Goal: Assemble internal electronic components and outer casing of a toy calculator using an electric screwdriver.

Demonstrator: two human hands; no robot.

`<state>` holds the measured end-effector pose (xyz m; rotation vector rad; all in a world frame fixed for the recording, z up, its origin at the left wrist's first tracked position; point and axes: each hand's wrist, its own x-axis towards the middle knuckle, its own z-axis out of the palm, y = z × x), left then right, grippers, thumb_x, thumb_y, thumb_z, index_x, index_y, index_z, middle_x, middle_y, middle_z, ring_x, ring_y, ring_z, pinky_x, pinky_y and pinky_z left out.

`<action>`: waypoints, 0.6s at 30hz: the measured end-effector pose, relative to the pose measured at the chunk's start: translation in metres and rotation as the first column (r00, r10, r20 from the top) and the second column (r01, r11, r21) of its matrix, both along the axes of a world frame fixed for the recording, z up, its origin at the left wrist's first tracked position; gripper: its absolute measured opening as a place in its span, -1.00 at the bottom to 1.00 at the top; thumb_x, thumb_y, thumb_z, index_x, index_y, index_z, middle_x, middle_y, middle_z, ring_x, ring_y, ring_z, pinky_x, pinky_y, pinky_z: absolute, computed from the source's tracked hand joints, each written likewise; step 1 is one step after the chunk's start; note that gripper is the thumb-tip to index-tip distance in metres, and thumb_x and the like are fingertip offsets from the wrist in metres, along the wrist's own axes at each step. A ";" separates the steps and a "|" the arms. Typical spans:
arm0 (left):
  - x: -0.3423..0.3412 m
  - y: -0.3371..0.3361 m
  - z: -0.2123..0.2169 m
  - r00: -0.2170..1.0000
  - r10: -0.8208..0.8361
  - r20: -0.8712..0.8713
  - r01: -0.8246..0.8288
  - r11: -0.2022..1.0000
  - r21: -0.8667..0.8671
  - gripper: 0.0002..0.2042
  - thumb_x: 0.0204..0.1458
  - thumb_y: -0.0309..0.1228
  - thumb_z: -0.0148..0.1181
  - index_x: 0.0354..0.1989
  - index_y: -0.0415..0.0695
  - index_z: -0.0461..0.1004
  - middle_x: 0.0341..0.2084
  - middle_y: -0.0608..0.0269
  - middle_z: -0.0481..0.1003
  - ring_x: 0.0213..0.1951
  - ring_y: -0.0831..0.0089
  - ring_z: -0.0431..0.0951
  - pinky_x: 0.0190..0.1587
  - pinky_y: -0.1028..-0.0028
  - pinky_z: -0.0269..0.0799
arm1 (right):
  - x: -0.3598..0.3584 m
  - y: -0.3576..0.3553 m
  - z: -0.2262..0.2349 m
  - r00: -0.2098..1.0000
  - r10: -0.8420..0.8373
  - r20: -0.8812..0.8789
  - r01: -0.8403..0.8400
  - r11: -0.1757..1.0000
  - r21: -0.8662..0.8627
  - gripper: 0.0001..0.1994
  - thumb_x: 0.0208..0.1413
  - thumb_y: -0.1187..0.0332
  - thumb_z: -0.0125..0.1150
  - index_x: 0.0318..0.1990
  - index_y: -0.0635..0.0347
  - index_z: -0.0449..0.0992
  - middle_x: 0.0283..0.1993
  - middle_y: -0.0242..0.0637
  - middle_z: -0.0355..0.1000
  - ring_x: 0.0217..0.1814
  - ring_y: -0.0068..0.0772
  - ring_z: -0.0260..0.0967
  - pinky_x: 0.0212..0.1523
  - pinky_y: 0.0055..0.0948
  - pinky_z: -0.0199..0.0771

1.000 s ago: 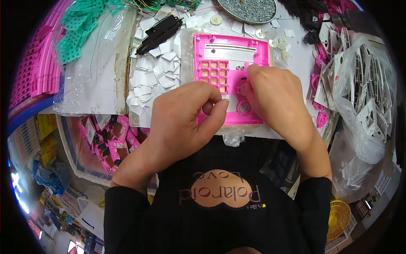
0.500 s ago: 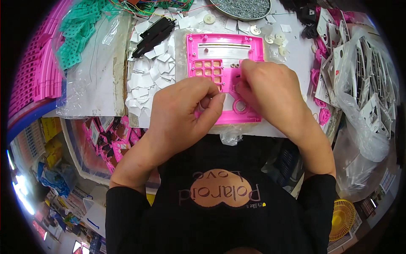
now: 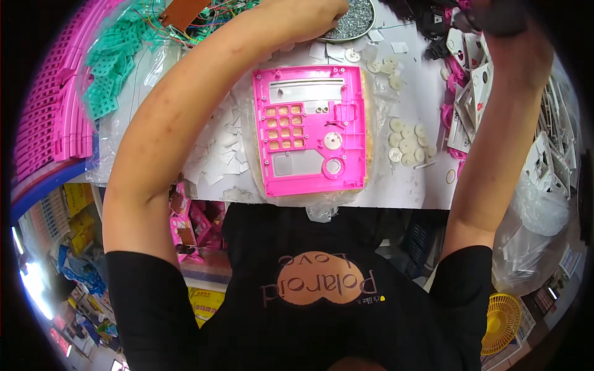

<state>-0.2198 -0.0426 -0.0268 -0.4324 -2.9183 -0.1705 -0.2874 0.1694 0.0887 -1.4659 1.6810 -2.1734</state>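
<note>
A pink plastic panel [image 3: 309, 130] with a grid of small key openings and two round holes lies flat on the white bench in front of me. A white disc [image 3: 333, 141] sits in one round hole. My left hand [image 3: 318, 11] reaches over the panel to the round metal dish of small screws [image 3: 354, 20] at the far edge; its fingers are cut off by the frame. My right hand [image 3: 510, 34] is raised at the far right over a heap of black and pink parts [image 3: 448, 37], blurred, its fingers unclear. Neither hand touches the panel.
Loose white discs [image 3: 405, 142] lie right of the panel, white paper squares [image 3: 216, 151] left of it. Pink slotted trays [image 3: 55, 105] and green parts [image 3: 111, 68] fill the far left. Bags of white parts [image 3: 547, 164] stand at the right.
Both hands left the panel, where they were pressed together over its lower right. The left arm now stretches to the screw dish, the right to the far-right parts heap.
</note>
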 end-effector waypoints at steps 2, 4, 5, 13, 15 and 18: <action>0.003 0.002 0.001 0.997 0.043 -0.059 -0.042 0.999 0.021 -0.84 -0.01 -0.33 0.17 -0.48 -0.10 0.62 -0.49 0.12 0.56 -0.28 0.15 0.58 -0.10 0.12 0.28 | 0.019 -0.015 0.008 0.989 0.002 0.149 -0.013 0.997 0.076 -0.62 0.20 0.13 0.27 0.00 0.25 0.52 -0.51 -0.46 0.36 -0.49 -0.63 0.33 -0.22 -0.51 0.46; 0.002 0.004 0.002 0.991 0.051 -0.121 -0.052 0.999 0.000 -0.84 -0.01 -0.33 0.17 -0.47 -0.10 0.63 -0.47 0.09 0.58 -0.31 0.15 0.58 -0.12 0.12 0.29 | 0.009 -0.018 -0.006 0.991 -0.024 0.129 0.012 0.995 0.094 -0.64 0.17 0.15 0.30 -0.04 0.25 0.52 -0.51 -0.46 0.37 -0.53 -0.63 0.32 -0.33 -0.53 0.43; 0.000 0.006 0.004 0.987 0.052 -0.154 -0.054 0.998 -0.011 -0.84 -0.01 -0.34 0.17 -0.47 -0.11 0.63 -0.46 0.08 0.58 -0.32 0.15 0.58 -0.13 0.12 0.30 | 0.007 -0.020 -0.010 0.992 -0.039 0.120 0.026 0.994 0.106 -0.64 0.16 0.15 0.31 -0.07 0.25 0.51 -0.52 -0.46 0.37 -0.55 -0.63 0.31 -0.38 -0.54 0.41; 0.072 0.028 0.034 0.998 0.055 0.043 -0.069 0.685 0.726 -0.82 0.09 -0.32 0.28 -0.46 -0.15 0.56 -0.57 0.21 0.57 -0.51 0.27 0.59 -0.44 0.38 0.46 | 0.048 0.021 -0.017 0.927 0.099 0.362 -0.155 0.979 0.130 -0.77 0.32 0.25 0.07 0.03 0.13 0.45 -0.45 -0.50 0.43 -0.46 -0.58 0.36 -0.26 -0.41 0.48; 0.124 0.049 0.034 0.996 -0.030 0.088 -0.052 0.602 0.797 -0.93 0.03 -0.45 0.35 -0.35 -0.13 0.59 -0.50 0.34 0.53 -0.45 0.54 0.47 -0.31 0.45 0.31 | 0.058 0.042 -0.024 0.803 0.391 0.451 -0.425 0.905 -0.026 -0.76 0.36 0.19 0.05 0.07 0.04 0.42 -0.48 -0.58 0.40 -0.45 -0.62 0.32 -0.17 -0.42 0.47; 0.170 0.071 0.019 0.999 0.041 0.030 -0.051 0.799 0.600 -0.86 -0.03 -0.44 0.38 -0.27 -0.02 0.61 -0.37 0.41 0.57 -0.32 0.44 0.51 -0.11 0.32 0.16 | 0.099 0.038 -0.024 0.793 0.475 0.380 -0.504 0.863 -0.027 -0.72 0.25 0.09 0.23 -0.04 -0.05 0.36 -0.54 -0.61 0.31 -0.53 -0.67 0.22 -0.29 -0.51 0.46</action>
